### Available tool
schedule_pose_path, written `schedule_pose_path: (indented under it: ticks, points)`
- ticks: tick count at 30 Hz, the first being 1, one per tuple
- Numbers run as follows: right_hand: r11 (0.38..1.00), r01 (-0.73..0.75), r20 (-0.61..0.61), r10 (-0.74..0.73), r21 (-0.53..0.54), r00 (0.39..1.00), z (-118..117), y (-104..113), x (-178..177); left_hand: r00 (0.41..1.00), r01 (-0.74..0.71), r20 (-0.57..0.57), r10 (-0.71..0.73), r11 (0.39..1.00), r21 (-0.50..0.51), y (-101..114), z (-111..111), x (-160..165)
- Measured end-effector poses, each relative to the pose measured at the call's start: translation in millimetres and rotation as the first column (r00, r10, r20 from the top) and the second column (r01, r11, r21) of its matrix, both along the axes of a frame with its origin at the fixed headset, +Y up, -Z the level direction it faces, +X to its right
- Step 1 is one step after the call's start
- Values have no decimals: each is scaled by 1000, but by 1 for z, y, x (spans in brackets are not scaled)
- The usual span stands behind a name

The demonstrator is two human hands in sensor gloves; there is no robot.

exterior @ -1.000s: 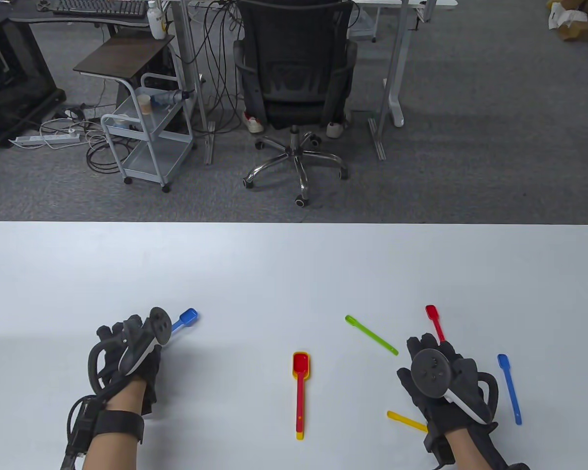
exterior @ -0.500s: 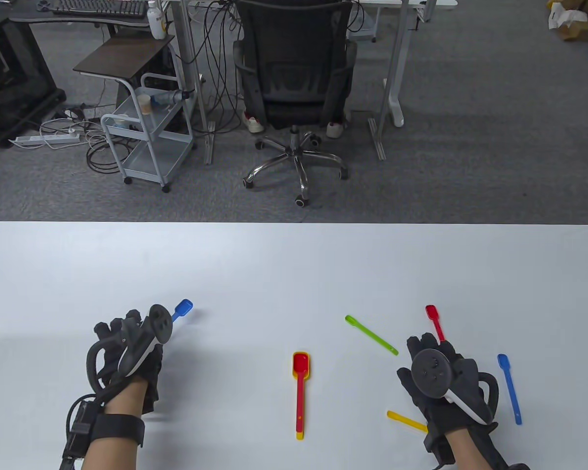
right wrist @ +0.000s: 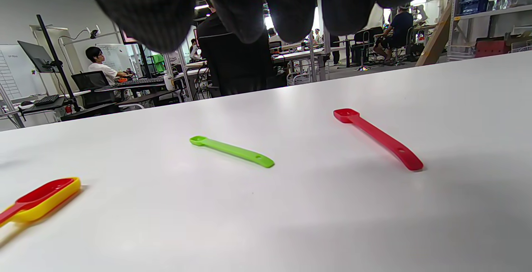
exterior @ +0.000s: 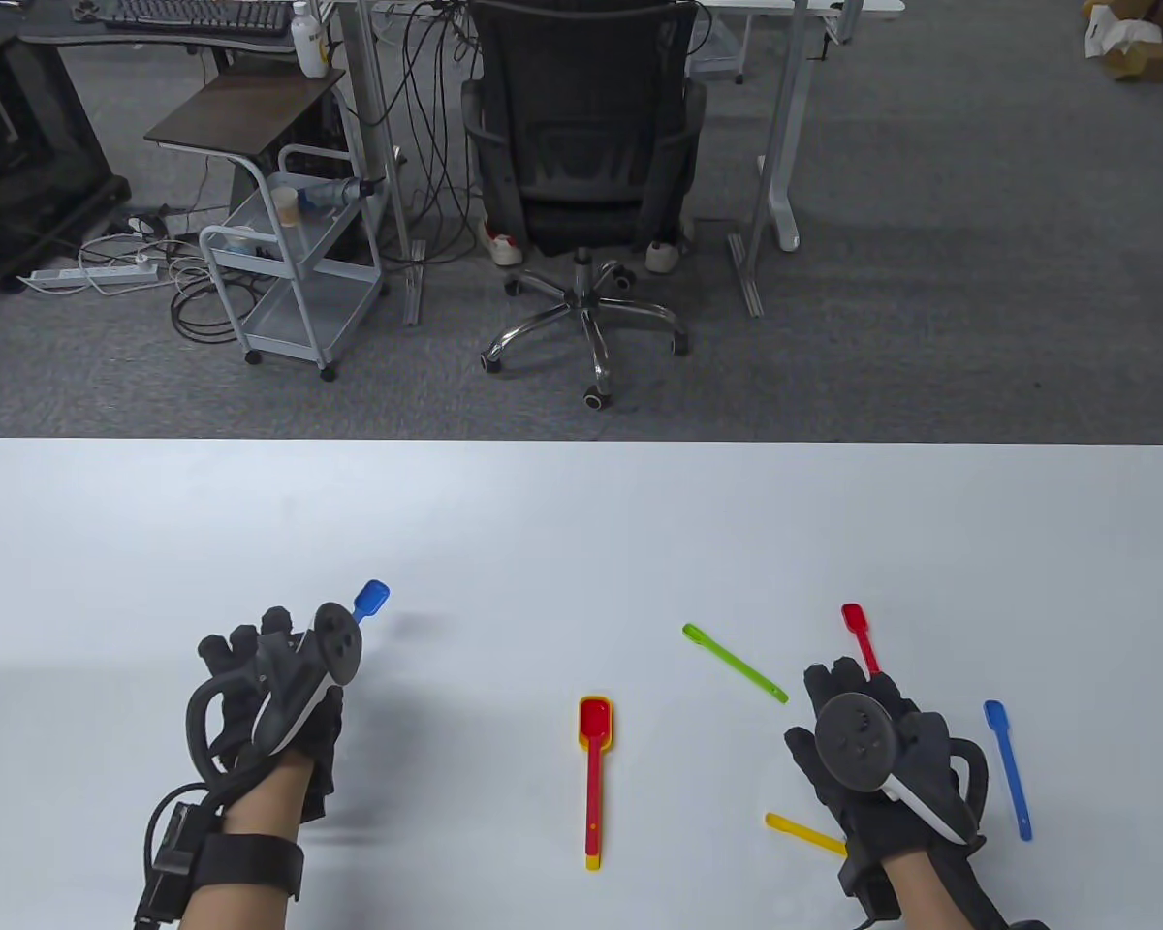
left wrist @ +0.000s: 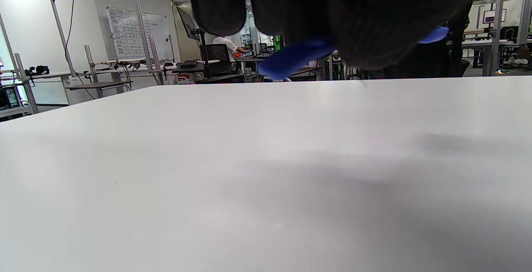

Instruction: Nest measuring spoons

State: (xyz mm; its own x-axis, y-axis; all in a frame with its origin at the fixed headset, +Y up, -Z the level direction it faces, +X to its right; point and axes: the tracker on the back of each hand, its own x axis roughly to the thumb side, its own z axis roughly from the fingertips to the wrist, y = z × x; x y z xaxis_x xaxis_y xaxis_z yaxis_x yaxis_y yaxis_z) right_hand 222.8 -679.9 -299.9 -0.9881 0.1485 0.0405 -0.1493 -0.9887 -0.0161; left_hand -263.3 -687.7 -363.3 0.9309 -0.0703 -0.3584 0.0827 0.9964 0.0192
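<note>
Left hand (exterior: 271, 693) has its grip curled tight round a glossy blue plastic spoon (exterior: 370, 598), square bowl poking out, clear of the matte white table (exterior: 581, 523). Right hand (exterior: 872, 756) rests palm-down, fingers spread, gripping nothing. Red spoon nested in yellow spoon (exterior: 594, 765) lies centre; slim green (exterior: 734, 663), red (exterior: 861, 636), blue (exterior: 1009, 768) and yellow (exterior: 802, 832) spoons lie around the right hand.
</note>
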Motion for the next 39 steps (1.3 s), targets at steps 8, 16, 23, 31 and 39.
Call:
schedule_pose_path:
  ticks: [8, 16, 23, 31, 39]
  points:
    - [1000, 9, 1, -9, 1, 1000, 1, 0, 1, 1000, -18, 8, 18, 1000, 6, 8, 8, 18]
    - [1000, 11, -2, -11, 6, 1000, 1, 1, 2, 1000, -17, 25, 17, 1000, 14, 15, 17, 40]
    - [1000, 15, -1, -15, 6, 1000, 1, 1, 3, 999, -23, 43, 23, 1000, 7, 20, 25, 62]
    - [1000, 17, 2, -17, 1, 1000, 1, 1, 3, 998, -10, 58, 11, 1000, -3, 18, 32, 89]
    - [1000, 17, 1, -17, 5, 1000, 1, 2, 3, 997, -24, 69, 26, 999, -30, 9, 38, 118]
